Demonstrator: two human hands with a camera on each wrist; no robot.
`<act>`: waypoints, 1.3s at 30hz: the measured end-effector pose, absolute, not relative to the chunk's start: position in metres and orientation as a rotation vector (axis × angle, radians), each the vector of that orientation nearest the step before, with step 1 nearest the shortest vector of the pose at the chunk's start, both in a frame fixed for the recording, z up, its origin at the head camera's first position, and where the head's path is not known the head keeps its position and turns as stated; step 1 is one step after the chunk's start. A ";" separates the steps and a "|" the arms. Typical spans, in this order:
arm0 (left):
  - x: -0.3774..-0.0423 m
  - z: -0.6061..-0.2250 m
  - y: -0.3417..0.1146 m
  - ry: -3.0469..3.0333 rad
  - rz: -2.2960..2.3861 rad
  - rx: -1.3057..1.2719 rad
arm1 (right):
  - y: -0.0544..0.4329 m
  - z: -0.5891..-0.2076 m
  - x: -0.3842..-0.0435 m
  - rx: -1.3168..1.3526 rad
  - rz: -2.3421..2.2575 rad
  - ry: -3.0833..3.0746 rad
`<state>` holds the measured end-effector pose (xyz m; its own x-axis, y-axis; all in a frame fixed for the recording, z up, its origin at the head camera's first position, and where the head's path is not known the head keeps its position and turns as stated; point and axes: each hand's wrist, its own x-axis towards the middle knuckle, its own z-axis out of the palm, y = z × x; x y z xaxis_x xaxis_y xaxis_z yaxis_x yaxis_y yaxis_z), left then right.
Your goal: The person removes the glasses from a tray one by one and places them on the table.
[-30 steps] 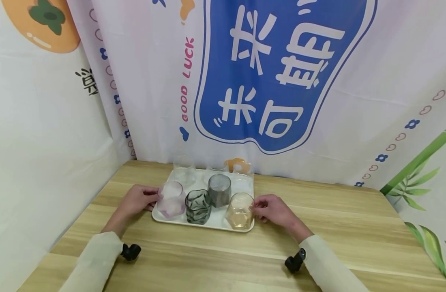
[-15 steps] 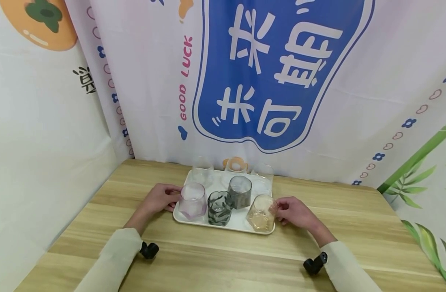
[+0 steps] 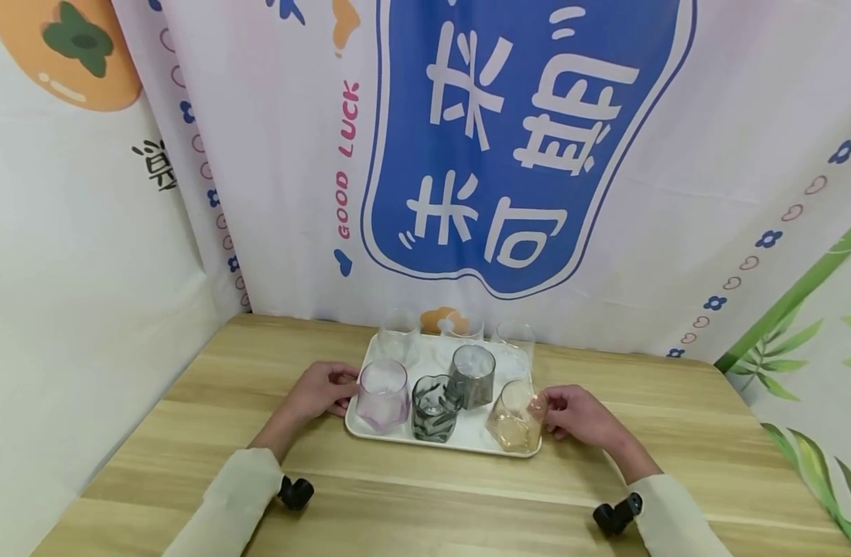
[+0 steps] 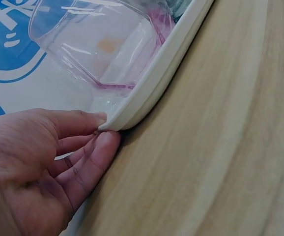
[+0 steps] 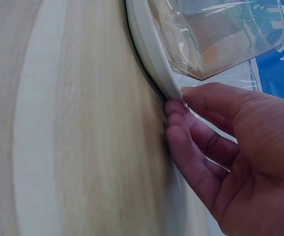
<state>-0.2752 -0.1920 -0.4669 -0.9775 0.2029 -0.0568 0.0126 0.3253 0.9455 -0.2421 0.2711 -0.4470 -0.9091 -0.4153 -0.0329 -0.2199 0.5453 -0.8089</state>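
Note:
A white tray (image 3: 398, 435) with a raised rim carries several glasses. My left hand (image 3: 325, 389) pinches its left rim between thumb and fingers, and in the left wrist view the fingertips (image 4: 105, 140) curl under the edge. At the opposite side my right hand (image 3: 580, 414) grips the right rim the same way, its thumb on top in the right wrist view. Along the tray's front stand a pinkish-purple glass (image 3: 384, 396), a wavy dark grey glass (image 3: 434, 414) and an amber glass (image 3: 516, 422). Behind them are a smoky grey glass (image 3: 473, 377) and clear glasses (image 3: 399, 338).
The tray is over a wooden table (image 3: 411, 510), near its back edge. A printed curtain (image 3: 293, 193) hangs right behind, and a white cloth wall (image 3: 84, 255) borders the left side. Black wrist cameras (image 3: 296, 493) sit at both cuffs.
Both hands and the tray with its glasses have moved to the right in the head view, mostly during the first half second. The grip on both rims stays the same.

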 end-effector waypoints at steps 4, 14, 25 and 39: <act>-0.275 -0.469 -0.193 2.435 1.712 0.198 | 0.271 -0.445 -0.241 -0.568 -1.267 2.595; -0.284 -0.472 -0.202 2.430 1.756 0.228 | 0.264 -0.430 -0.235 -0.373 -1.265 2.782; -0.277 -0.483 -0.196 2.392 1.764 0.245 | 0.263 -0.420 -0.214 -0.514 -1.486 2.746; -0.275 -0.480 -0.198 2.427 1.758 0.310 | 0.250 -0.422 -0.208 -0.759 -1.454 2.675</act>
